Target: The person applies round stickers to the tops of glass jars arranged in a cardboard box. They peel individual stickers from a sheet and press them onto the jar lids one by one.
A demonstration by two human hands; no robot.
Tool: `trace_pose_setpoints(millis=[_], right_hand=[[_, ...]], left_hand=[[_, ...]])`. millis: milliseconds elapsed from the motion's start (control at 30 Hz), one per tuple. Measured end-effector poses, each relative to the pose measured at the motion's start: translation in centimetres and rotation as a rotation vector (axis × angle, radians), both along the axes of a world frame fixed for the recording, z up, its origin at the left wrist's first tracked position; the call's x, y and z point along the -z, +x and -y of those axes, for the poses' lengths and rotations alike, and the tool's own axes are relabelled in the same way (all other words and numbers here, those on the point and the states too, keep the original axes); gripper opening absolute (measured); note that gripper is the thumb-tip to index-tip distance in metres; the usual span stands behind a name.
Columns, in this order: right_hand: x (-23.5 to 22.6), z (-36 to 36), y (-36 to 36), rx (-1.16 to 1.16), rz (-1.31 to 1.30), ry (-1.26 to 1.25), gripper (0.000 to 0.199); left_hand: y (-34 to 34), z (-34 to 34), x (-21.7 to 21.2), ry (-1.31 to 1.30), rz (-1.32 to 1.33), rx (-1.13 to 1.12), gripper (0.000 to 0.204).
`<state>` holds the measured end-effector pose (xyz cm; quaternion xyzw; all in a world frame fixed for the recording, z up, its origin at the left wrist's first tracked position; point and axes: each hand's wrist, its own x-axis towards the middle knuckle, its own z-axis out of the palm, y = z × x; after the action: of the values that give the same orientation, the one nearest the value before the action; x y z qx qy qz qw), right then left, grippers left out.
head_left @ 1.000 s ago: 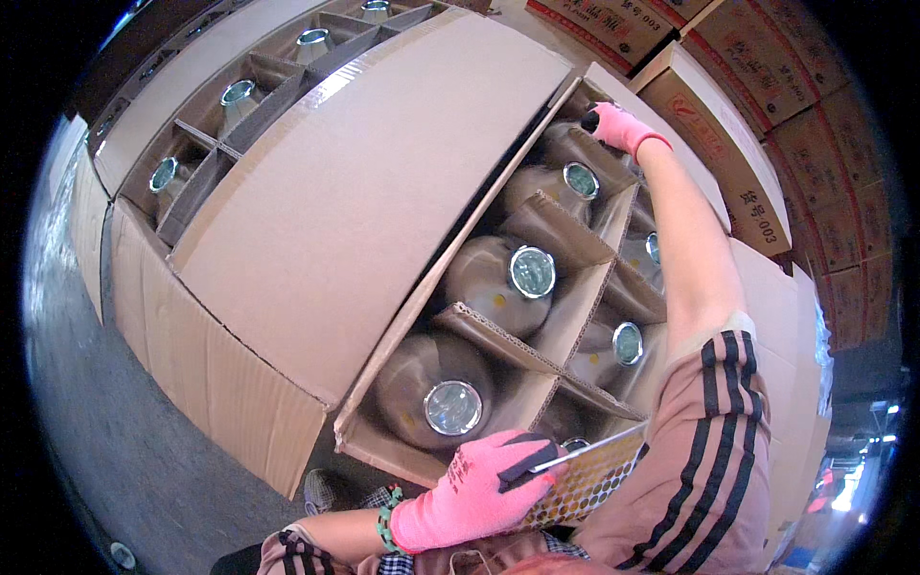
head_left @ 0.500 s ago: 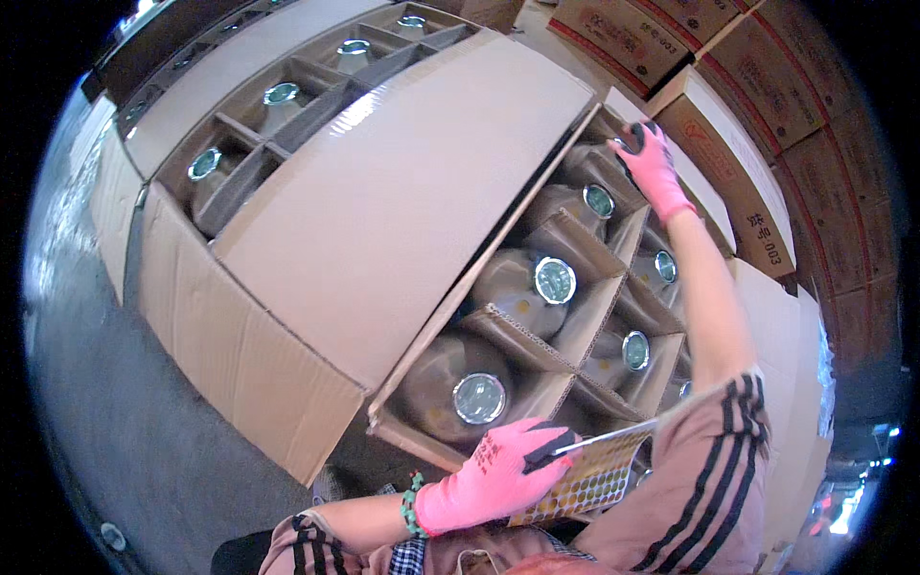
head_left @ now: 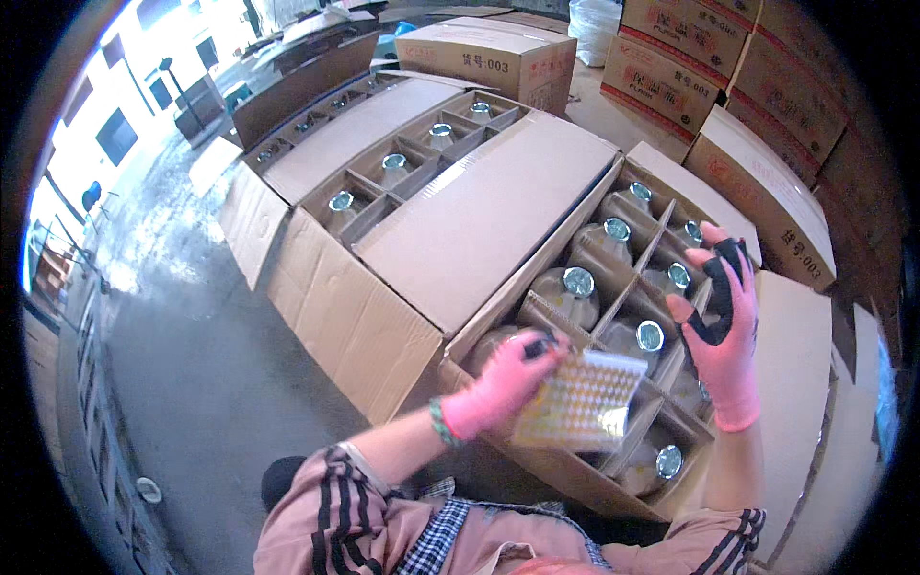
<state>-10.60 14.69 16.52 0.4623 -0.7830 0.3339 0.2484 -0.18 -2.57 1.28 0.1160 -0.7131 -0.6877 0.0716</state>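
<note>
The pink-gloved left hand (head_left: 508, 381) is closed on one edge of a thin, shiny sheet with rows of yellow-gold dots (head_left: 583, 395), which hangs tilted over the near part of an open, divided brown cardboard carton (head_left: 695, 474). The pink-and-black-gloved right hand (head_left: 728, 331) is spread above the carton's right side, thumb and fingers apart; nothing shows clearly between them, and whether a dot clings to a fingertip I cannot tell. The hands are well apart from each other. As far as it can be judged, filling is done: the cells in clear view each hold a rounded, greyish glass vessel with a bright circular mouth (head_left: 668, 462), while those under the sheet and hands are partly hidden. Closing is not done, since the flaps lie folded out. The dotted sheet looks far from used up, though blur hides its exact count, and how many vessels bear a dot is too small to tell. To the left, a second brown carton (head_left: 364, 326) also stands open with similar vessels showing.
</note>
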Motion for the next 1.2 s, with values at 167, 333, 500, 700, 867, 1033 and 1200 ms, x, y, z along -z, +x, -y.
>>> trace_pose_setpoints(millis=[167, 333, 500, 700, 867, 1033, 1200], right_hand=[[-1.7, -3.9, 3.8, 0.01, 0.163, -0.162, 0.032], [-0.1, -6.4, 7.2, 0.034, 0.349, -0.103, 0.029], [-0.4, -7.8, 10.7, 0.162, 0.413, -0.031, 0.029], [-1.7, -7.0, 12.7, 0.199, 0.264, -0.169, 0.041], [-4.8, 0.8, 11.3, 0.109, 0.054, -0.138, 0.044], [-2.5, 8.2, 7.6, 0.063, 0.093, 0.439, 0.044], [3.4, 7.8, 5.4, 0.202, 0.323, 1.028, 0.05]], left_hand=[[0.2, 12.8, -7.3, 0.351, -0.062, -0.113, 0.022], [2.4, 25.0, -1.1, 0.549, 0.088, -0.373, 0.014], [3.2, 26.6, -1.1, 0.572, -0.023, -0.397, 0.013], [7.8, 17.8, -11.2, 0.307, -0.225, -0.149, 0.022], [7.1, 9.6, -11.6, 0.053, -0.057, 0.511, 0.022], [5.7, 6.2, -6.2, -0.047, -0.194, 0.757, 0.023], [2.8, 9.7, -2.0, 0.453, 0.021, 0.937, 0.017]])
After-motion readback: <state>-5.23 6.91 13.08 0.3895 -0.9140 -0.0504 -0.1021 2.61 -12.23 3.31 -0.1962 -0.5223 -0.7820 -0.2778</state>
